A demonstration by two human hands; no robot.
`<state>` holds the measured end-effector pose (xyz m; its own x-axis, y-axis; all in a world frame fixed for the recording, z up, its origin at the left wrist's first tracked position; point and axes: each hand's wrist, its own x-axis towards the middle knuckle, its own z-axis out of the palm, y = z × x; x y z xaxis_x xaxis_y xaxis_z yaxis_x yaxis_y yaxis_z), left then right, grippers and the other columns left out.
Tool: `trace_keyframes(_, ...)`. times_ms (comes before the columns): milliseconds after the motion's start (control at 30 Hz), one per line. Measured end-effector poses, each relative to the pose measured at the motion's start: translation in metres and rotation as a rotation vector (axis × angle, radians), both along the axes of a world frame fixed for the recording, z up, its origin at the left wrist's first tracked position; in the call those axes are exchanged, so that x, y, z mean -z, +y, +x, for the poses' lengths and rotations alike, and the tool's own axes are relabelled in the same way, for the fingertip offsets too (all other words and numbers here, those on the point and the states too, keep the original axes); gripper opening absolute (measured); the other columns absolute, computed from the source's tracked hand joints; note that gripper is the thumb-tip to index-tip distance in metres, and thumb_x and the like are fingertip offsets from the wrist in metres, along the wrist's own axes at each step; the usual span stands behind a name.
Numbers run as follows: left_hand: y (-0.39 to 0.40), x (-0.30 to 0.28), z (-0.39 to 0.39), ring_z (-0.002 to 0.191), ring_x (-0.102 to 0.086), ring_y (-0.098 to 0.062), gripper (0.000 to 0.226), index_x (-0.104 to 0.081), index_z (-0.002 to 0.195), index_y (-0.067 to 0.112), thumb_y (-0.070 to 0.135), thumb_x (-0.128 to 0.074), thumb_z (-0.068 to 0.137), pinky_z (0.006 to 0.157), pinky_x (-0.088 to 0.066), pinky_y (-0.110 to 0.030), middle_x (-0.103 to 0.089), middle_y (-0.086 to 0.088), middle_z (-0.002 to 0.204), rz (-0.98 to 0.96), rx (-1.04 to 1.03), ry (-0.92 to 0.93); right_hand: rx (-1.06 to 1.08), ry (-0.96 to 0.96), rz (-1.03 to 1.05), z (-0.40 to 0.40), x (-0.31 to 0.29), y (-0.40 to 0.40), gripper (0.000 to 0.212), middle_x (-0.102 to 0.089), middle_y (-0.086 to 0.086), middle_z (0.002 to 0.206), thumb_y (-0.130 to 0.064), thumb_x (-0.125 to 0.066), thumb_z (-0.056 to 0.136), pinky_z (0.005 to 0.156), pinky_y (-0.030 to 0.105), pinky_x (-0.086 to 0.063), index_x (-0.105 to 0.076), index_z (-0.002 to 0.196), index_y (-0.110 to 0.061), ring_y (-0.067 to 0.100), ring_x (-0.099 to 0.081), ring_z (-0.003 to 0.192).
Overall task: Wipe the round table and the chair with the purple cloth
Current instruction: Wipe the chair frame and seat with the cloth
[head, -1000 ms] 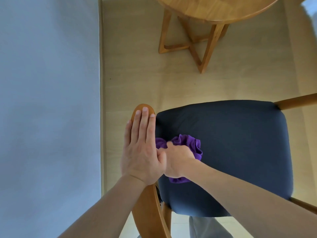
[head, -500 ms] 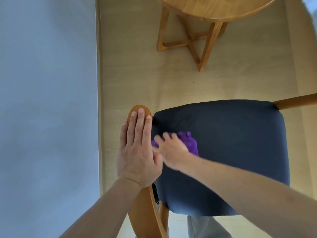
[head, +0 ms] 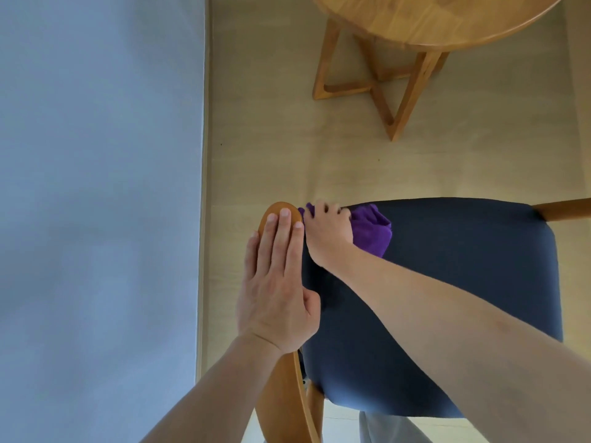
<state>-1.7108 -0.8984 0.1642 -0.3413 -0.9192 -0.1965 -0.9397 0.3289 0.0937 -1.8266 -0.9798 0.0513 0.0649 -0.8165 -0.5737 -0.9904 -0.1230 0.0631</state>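
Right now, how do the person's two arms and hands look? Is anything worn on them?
Both forearms are bare: no sleeves, gloves, watch or rings show. The left hand has short, plain nails on its fingers. The right hand likewise wears nothing visible.

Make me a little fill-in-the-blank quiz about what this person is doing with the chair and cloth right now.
1. The right hand grips a cloth whose colour is ____.
2. The left hand lies flat on the chair's wooden ____.
3. The cloth sits on the dark blue ____ of the chair.
4. The table stands on the floor and has a ____ top.

Missing words: purple; armrest; seat; round
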Motion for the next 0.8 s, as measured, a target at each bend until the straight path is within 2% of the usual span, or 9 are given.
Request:
trace_keyframes(100, -0.001, 0.0, 0.0, 0.157, 0.0, -0.027, 0.082, -0.02, 0.159, 0.008, 0.031, -0.035, 0.082, 0.126, -0.013, -0.05, -0.008, -0.012, 0.169, 0.008, -0.007, -0.003, -0.075, -0.086, -0.015, -0.017, 0.0, 0.024, 0.059, -0.041, 0.018, 0.142, -0.027, -0.06, 0.096, 0.097, 0.049, -0.046, -0.035, 0.149, -0.017, 0.04, -0.048, 0.121)
trace_keyframes(167, -0.002, 0.0, 0.001, 0.157, -0.001, -0.027, 0.081, -0.019, 0.159, 0.009, 0.032, -0.033, 0.083, 0.127, -0.011, -0.048, -0.009, -0.011, 0.169, 0.015, -0.003, -0.005, -0.235, -0.156, 0.037, -0.036, -0.002, 0.043, 0.068, -0.038, 0.017, 0.146, -0.03, -0.06, 0.096, 0.099, 0.049, -0.044, -0.026, 0.154, -0.024, 0.039, -0.047, 0.121)
trace_keyframes(267, -0.001, 0.001, 0.001, 0.157, -0.001, -0.028, 0.08, -0.019, 0.159, 0.011, 0.033, -0.034, 0.084, 0.127, -0.011, -0.048, -0.009, -0.011, 0.169, 0.018, 0.0, -0.008, -0.502, -0.224, 0.119, -0.062, -0.009, 0.064, 0.066, -0.034, 0.016, 0.151, -0.033, -0.051, 0.102, 0.098, 0.048, -0.044, -0.018, 0.159, -0.029, 0.037, -0.049, 0.119)
trace_keyframes(333, 0.0, 0.0, 0.001, 0.157, -0.001, -0.027, 0.079, -0.021, 0.159, 0.01, 0.033, -0.035, 0.085, 0.127, -0.01, -0.047, -0.009, -0.011, 0.17, 0.015, -0.002, -0.015, -0.599, -0.223, 0.098, -0.07, -0.01, 0.06, 0.06, -0.035, 0.015, 0.15, -0.032, -0.049, 0.103, 0.094, 0.048, -0.044, -0.023, 0.158, -0.029, 0.037, -0.049, 0.117)
trace_keyframes(400, 0.0, 0.0, 0.0, 0.157, -0.001, -0.027, 0.08, -0.022, 0.159, 0.009, 0.032, -0.033, 0.083, 0.127, -0.011, -0.048, -0.009, -0.011, 0.169, 0.014, -0.006, -0.011, -0.534, -0.229, -0.015, -0.058, -0.008, 0.046, 0.055, -0.037, 0.015, 0.147, -0.032, -0.049, 0.102, 0.093, 0.048, -0.044, -0.03, 0.154, -0.027, 0.038, -0.048, 0.117)
trace_keyframes(467, 0.0, -0.001, 0.0, 0.157, -0.002, -0.028, 0.081, -0.022, 0.158, 0.007, 0.029, -0.034, 0.081, 0.126, -0.014, -0.051, -0.011, -0.013, 0.169, 0.016, -0.014, 0.008, -0.34, -0.208, -0.111, -0.031, -0.005, 0.033, 0.051, -0.04, 0.014, 0.143, -0.03, -0.05, 0.101, 0.097, 0.049, -0.042, -0.038, 0.15, -0.023, 0.037, -0.045, 0.121)
trace_keyframes(600, 0.0, 0.0, 0.0, 0.157, -0.004, -0.029, 0.081, -0.023, 0.158, 0.005, 0.029, -0.037, 0.082, 0.125, -0.017, -0.053, -0.012, -0.015, 0.168, 0.001, -0.013, 0.023, -0.092, -0.183, -0.081, 0.027, 0.01, 0.054, 0.053, -0.049, 0.013, 0.135, -0.03, -0.062, 0.095, 0.099, 0.049, -0.044, -0.046, 0.143, -0.013, 0.033, -0.049, 0.119)
trace_keyframes(733, 0.001, 0.004, 0.002, 0.157, -0.004, -0.028, 0.081, -0.023, 0.158, 0.009, 0.032, -0.05, 0.085, 0.126, -0.013, -0.05, -0.013, -0.012, 0.169, -0.016, -0.015, 0.019, -0.259, -0.235, 0.044, 0.028, 0.005, 0.132, 0.051, -0.047, 0.01, 0.14, -0.027, -0.062, 0.099, 0.109, 0.048, -0.042, -0.042, 0.145, -0.017, 0.031, -0.047, 0.125)
trace_keyframes(800, 0.002, 0.005, 0.002, 0.157, -0.004, -0.028, 0.081, -0.023, 0.158, 0.01, 0.034, -0.046, 0.085, 0.127, -0.011, -0.049, -0.013, -0.012, 0.169, -0.021, -0.016, 0.017, -0.413, -0.253, 0.1, 0.011, -0.008, 0.152, 0.05, -0.044, 0.011, 0.143, -0.023, -0.061, 0.1, 0.111, 0.047, -0.039, -0.043, 0.146, -0.016, 0.032, -0.045, 0.127)
